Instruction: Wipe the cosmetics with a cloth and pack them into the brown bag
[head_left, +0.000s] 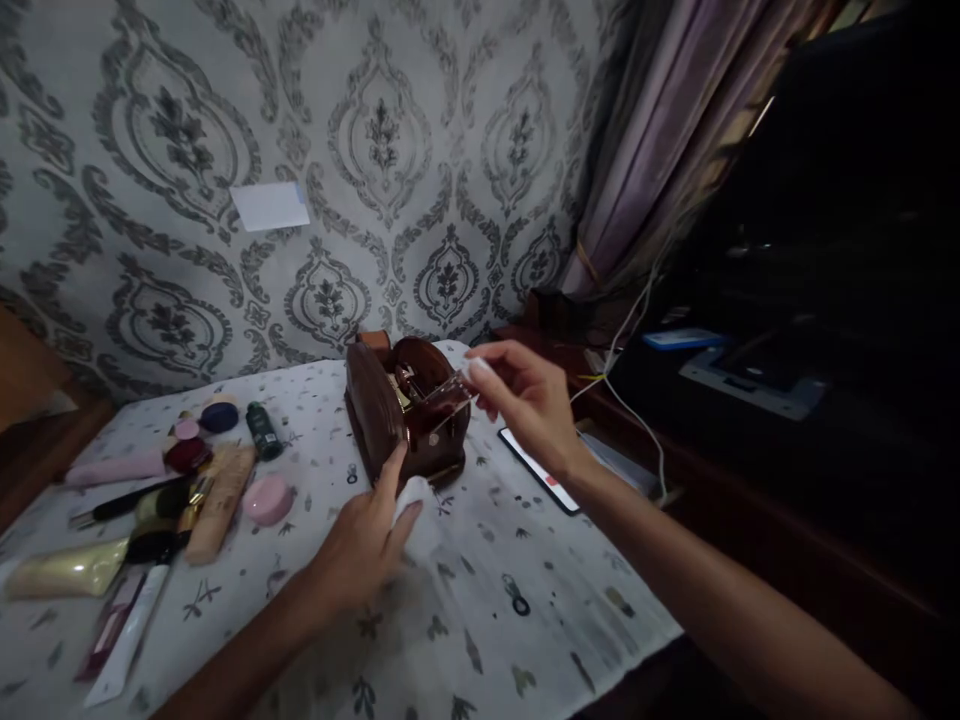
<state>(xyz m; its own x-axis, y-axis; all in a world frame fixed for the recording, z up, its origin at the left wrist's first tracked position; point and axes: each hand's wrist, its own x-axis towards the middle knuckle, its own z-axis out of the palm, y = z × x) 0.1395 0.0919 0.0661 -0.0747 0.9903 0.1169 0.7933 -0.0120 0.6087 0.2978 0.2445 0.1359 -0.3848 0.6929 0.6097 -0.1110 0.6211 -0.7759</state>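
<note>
A dark brown wooden box (pixel 390 415) stands open on the white patterned tablecloth (pixel 480 600), with brass-coloured parts showing inside. My right hand (pixel 525 395) pinches a thin clear lid or panel (pixel 448 392) at the box's right side. My left hand (pixel 367 545) rests on the cloth in front of the box, holding a small white cloth or tissue (pixel 411 497), with the thumb touching the box's front edge.
Several cosmetics lie at the left: tubes (pixel 67 570), a brush (pixel 127 503), a pink round case (pixel 267 499), a small dark green bottle (pixel 264 430). A phone (pixel 540 470) lies right of the box. White cables (pixel 637 400) and dark furniture stand at right.
</note>
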